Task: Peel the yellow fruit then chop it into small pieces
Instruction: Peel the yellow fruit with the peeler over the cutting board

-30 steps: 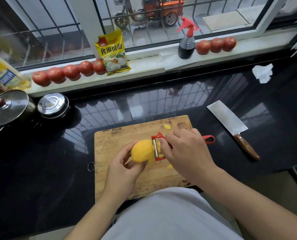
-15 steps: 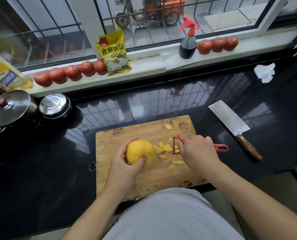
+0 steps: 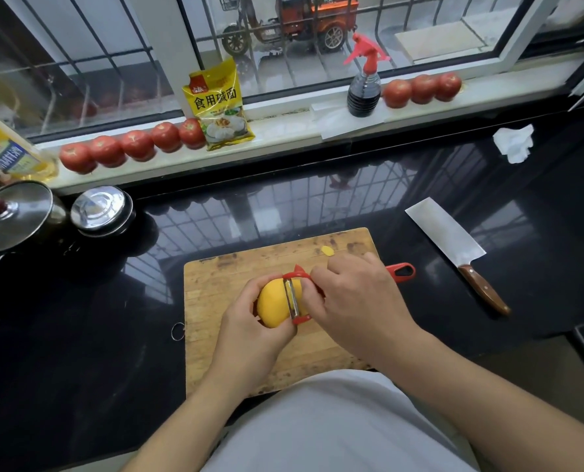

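A yellow fruit (image 3: pixel 272 301) is held just above the wooden cutting board (image 3: pixel 215 301). My left hand (image 3: pixel 249 332) grips it from the left and below. My right hand (image 3: pixel 355 301) holds a red peeler (image 3: pixel 295 298) whose metal blade lies across the fruit's right side; its red handle end (image 3: pixel 401 271) sticks out past my hand to the right. One yellow peel scrap (image 3: pixel 327 251) lies near the board's far edge. Other scraps are hidden under my right hand.
A cleaver (image 3: pixel 454 247) with a brown handle lies on the black counter to the right of the board. Two lidded pots (image 3: pixel 101 209) stand at the left. Tomatoes (image 3: pixel 137 144), a yellow packet (image 3: pixel 219 103) and a spray bottle (image 3: pixel 363 86) line the windowsill. A crumpled tissue (image 3: pixel 515 143) lies far right.
My right hand has brought the peeler back from the right onto the fruit. My left hand keeps its grip on the fruit.
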A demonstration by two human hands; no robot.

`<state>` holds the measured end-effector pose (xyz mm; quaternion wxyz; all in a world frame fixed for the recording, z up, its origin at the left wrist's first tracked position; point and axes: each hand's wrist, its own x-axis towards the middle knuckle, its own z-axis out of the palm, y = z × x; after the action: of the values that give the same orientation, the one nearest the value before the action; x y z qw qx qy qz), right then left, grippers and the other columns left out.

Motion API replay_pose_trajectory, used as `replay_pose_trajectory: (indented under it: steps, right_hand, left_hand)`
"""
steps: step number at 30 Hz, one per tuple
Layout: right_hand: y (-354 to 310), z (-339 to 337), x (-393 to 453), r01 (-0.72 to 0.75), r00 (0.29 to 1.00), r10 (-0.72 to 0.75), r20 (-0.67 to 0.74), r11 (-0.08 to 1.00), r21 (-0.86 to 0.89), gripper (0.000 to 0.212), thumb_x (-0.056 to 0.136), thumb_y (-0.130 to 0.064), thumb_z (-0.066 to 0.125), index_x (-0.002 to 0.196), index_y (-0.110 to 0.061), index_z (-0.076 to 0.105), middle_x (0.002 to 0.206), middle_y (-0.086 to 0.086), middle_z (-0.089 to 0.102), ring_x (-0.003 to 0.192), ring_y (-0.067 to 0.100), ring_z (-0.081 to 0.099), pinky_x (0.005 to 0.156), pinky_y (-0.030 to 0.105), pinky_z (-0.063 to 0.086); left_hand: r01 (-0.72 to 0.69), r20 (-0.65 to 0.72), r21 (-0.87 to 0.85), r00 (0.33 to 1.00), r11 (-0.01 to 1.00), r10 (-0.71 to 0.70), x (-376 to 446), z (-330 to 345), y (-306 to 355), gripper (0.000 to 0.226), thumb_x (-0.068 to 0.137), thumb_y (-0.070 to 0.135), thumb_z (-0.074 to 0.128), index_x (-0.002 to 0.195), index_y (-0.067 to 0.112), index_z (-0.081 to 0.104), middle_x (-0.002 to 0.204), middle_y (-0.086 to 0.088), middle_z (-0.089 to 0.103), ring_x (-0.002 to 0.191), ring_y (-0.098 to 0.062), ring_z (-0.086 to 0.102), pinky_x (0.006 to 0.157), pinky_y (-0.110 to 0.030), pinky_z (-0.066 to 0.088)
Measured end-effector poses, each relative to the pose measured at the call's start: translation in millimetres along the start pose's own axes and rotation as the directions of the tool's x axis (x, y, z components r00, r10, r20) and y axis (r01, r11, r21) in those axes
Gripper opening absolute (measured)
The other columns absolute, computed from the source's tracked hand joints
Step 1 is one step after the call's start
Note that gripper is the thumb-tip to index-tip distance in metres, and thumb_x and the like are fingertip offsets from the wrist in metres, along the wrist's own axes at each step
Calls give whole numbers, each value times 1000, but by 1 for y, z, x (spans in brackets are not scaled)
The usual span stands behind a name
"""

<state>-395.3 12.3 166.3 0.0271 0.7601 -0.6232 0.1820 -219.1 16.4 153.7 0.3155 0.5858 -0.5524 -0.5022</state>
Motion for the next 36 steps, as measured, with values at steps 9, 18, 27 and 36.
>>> replay_pose_trajectory:
  steps: [9, 18, 27, 36]
  right_hand:
    - [42, 30, -11, -54, 975, 97, 201, 976, -212, 45, 103, -39, 39, 64, -21, 53, 59, -6, 49, 56, 20, 45, 63, 36, 41]
    - [59, 40, -19, -225, 924, 257, 282, 964, -140, 45, 108, -47, 22, 79, -28, 51, 73, -12, 52, 69, 16, 48, 72, 38, 41]
    - [3, -9, -5, 3, 1000, -4, 24, 999, 39, 42, 105, -40, 42, 73, -20, 61, 65, -7, 47, 63, 16, 41, 68, 34, 35]
    - [-3, -5, -9, 32, 999, -32, 4, 999, -31, 42, 104, -40, 43, 74, -19, 64, 66, -4, 52, 64, 16, 43, 67, 32, 32]
  left_hand:
    - [-22, -110, -39, 994, 999, 18, -9, -1, 1, 50, 80, 9, 85, 113, 38, 59, 101, 22, 64, 91, 7, 61, 70, -13, 52]
    - [31, -77, -146, 996, 989, -43, -3, -4, 1, 48, 85, 8, 81, 118, 36, 60, 112, 16, 64, 92, 6, 62, 71, -10, 52]
    - [-33, -61, -1, 998, 999, 33, -6, 4, 4, 56, 78, -1, 82, 112, 37, 59, 101, 23, 64, 92, -4, 62, 71, -23, 56]
    - [-126, -105, 168, 984, 978, 145, -12, 4, 12, 57, 74, 5, 87, 113, 37, 61, 107, 31, 62, 100, 5, 60, 74, -6, 44]
